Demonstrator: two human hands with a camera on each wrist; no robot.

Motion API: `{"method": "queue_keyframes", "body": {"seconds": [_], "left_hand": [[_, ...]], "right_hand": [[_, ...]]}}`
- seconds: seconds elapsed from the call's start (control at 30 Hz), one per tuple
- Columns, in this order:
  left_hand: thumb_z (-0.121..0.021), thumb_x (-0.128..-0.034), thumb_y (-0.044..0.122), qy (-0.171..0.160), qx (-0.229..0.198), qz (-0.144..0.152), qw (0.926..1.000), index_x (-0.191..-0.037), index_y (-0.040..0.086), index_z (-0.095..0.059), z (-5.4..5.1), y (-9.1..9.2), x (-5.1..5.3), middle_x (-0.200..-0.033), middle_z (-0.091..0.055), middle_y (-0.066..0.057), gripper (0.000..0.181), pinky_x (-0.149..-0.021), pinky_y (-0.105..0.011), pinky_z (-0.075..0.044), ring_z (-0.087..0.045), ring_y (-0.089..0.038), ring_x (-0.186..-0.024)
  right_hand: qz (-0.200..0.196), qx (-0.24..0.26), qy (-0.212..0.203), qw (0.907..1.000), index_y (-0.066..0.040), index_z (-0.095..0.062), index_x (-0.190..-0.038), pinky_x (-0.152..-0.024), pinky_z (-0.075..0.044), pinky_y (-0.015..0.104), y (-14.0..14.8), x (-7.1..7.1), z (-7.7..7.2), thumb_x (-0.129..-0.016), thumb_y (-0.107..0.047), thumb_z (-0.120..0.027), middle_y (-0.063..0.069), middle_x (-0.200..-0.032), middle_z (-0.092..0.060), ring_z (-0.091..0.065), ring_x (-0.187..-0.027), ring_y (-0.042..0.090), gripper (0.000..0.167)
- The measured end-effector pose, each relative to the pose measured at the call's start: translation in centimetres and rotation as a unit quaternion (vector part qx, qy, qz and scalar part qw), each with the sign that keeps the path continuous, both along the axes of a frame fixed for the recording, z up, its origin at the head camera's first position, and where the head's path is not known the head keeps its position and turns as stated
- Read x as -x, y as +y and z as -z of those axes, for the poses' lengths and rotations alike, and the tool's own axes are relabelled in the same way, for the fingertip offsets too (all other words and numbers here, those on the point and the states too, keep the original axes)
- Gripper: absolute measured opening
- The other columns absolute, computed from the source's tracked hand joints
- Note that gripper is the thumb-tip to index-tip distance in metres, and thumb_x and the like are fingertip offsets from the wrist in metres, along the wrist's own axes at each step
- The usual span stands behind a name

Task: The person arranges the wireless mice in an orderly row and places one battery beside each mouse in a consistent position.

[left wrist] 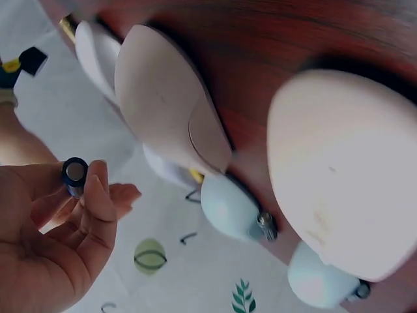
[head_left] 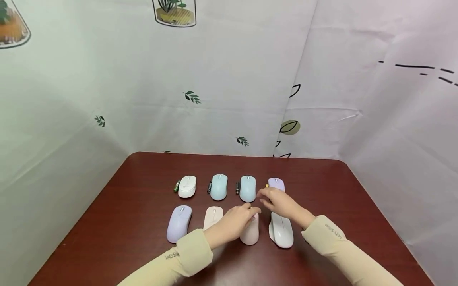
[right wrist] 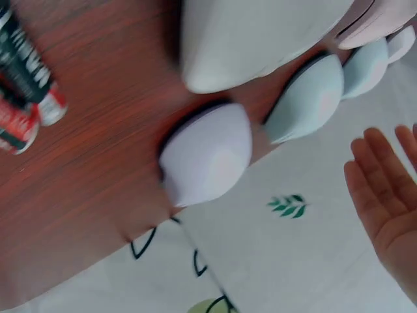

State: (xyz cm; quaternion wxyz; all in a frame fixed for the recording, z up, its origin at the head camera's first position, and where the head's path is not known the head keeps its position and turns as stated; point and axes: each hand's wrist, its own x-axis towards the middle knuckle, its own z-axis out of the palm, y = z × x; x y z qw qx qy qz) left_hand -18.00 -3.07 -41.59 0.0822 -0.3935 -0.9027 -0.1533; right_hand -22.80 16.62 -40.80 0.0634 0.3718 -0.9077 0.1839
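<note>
My left hand hovers over the pink mouse in the front row. In the left wrist view, its thumb and fingers pinch a small dark battery, end toward the camera. My right hand is above the gap between the lavender mouse at the back right and the white mouse at the front right. Its fingers are extended and hold nothing visible. Partly behind my left forearm stands a pale pink mouse.
Two light-blue mice and a small white mouse fill the back row, batteries beside them. A lavender mouse sits front left. Dark-and-red battery-like cylinders lie on the brown table. Patterned cloth surrounds it.
</note>
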Motion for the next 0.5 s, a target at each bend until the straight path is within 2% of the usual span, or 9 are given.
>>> {"method": "queue_keyframes", "body": {"seconds": [0.13, 0.3, 0.4, 0.5], "left_hand": [[-0.062, -0.0890, 0.010, 0.017, -0.021, -0.014, 0.9995, -0.111, 0.012, -0.064, -0.5, -1.8, -0.4, -0.088, -0.060, -0.002, 0.023, -0.058, -0.022, -0.047, -0.062, -0.017, -0.067], [-0.065, -0.0846, 0.006, 0.036, -0.032, -0.020, 0.9986, -0.109, 0.010, -0.065, -0.8, -3.6, -0.5, -0.082, -0.059, -0.002, 0.025, -0.053, -0.023, -0.045, -0.058, -0.016, -0.061], [-0.066, -0.0840, 0.007, 0.046, -0.039, -0.019, 0.9980, -0.108, 0.009, -0.064, -0.5, -4.5, -0.6, -0.079, -0.058, -0.001, 0.024, -0.053, -0.022, -0.043, -0.054, -0.012, -0.059], [-0.066, -0.0845, 0.007, 0.047, -0.051, -0.030, 0.9971, -0.107, 0.009, -0.063, 0.1, -5.4, -0.8, -0.079, -0.058, -0.001, 0.022, -0.055, -0.023, -0.045, -0.054, -0.012, -0.060]], "right_hand": [[0.015, 0.020, 0.019, 0.9995, -0.003, -0.064, -0.096, -0.070, -0.051, 0.028, -0.9, -0.6, -0.1, -0.088, -0.004, -0.061, 0.007, -0.089, -0.068, -0.062, -0.078, 0.013, 0.009], [0.040, 0.036, 0.015, 0.9985, -0.005, -0.064, -0.096, -0.064, -0.048, 0.023, -1.6, -1.4, -0.6, -0.087, -0.005, -0.062, 0.006, -0.088, -0.068, -0.057, -0.072, 0.009, 0.009], [0.045, 0.036, 0.017, 0.9982, -0.006, -0.065, -0.094, -0.062, -0.047, 0.021, -2.0, -2.1, -0.8, -0.086, -0.004, -0.062, 0.004, -0.087, -0.068, -0.057, -0.070, 0.008, 0.008], [0.027, 0.038, 0.027, 0.9985, -0.006, -0.065, -0.093, -0.064, -0.050, 0.022, -2.5, -2.7, -0.7, -0.085, -0.002, -0.063, 0.004, -0.087, -0.069, -0.061, -0.073, 0.009, 0.008]]}}
